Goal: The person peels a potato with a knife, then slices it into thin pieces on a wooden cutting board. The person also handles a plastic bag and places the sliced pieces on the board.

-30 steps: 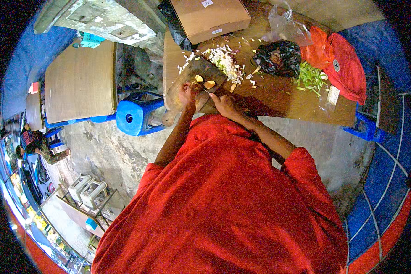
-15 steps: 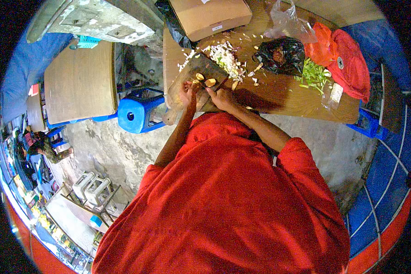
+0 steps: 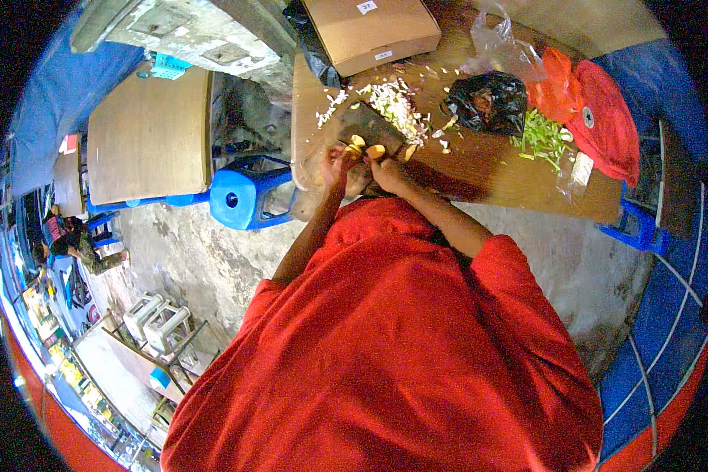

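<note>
Both hands meet over a worn wooden cutting board (image 3: 371, 118) at the table's near edge. My left hand (image 3: 336, 167) is closed, its fingertips pinching a small yellow-orange piece of food (image 3: 356, 143) whose kind is unclear. Close beside it, my right hand (image 3: 389, 175) is curled with thumb and fingers together. Another yellow-orange piece with a pale cut face (image 3: 376, 151) shows at its fingertips; whatever else lies in that grip is hidden. Chopped white and purplish bits (image 3: 393, 102) are heaped on the board's far edge and the table.
A cardboard box (image 3: 374, 35) stands at the back beside a black bag. Farther right lie a black plastic bag (image 3: 488, 104), chopped green leaves (image 3: 541, 138), an orange bag (image 3: 557, 86) and a red cap (image 3: 603, 118). A blue stool (image 3: 236, 197) is left of the table (image 3: 543, 193).
The view has shifted slightly. My left hand has come closer to my right, and the two yellow-orange pieces now sit nearer together. The dark stick-like thing by my right hand no longer shows clearly.
</note>
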Demonstrator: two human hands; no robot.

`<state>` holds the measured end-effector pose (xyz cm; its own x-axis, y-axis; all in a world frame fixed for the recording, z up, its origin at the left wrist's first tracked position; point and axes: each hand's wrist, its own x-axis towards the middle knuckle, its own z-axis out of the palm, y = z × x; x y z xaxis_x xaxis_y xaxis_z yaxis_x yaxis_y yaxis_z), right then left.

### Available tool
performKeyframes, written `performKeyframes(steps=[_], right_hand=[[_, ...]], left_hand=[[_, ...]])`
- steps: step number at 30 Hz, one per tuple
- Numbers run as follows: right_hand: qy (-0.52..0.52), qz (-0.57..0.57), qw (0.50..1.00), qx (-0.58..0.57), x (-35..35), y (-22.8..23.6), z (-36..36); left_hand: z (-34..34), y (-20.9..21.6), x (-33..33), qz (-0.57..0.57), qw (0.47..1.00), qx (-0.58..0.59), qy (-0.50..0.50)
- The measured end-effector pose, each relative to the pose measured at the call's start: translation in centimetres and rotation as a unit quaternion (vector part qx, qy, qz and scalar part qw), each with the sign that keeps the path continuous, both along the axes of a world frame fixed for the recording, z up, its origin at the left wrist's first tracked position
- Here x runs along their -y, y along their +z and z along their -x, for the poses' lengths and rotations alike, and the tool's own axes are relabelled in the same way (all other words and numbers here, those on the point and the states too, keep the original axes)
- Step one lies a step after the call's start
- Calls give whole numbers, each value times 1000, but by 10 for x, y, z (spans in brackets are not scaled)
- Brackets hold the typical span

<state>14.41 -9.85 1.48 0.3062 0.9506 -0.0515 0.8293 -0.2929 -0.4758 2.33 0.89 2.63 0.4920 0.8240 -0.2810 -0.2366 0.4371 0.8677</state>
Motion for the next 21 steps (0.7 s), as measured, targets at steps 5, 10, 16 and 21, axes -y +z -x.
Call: performKeyframes(steps=[5, 10, 16, 21], right_hand=[[-12, 9, 1000, -5, 35, -15, -4], [-163, -10, 983, -86, 41, -9, 13], [-76, 4, 996, -41, -1, -26, 15], [-56, -57, 992, -102, -17, -11, 9]], left_hand=[[-2, 15, 14, -3, 997, 3, -74], [1, 19, 22, 66, 993, -60, -71], [3, 9, 1, 18, 997, -33, 64], [3, 6, -11, 11, 986, -138, 91]])
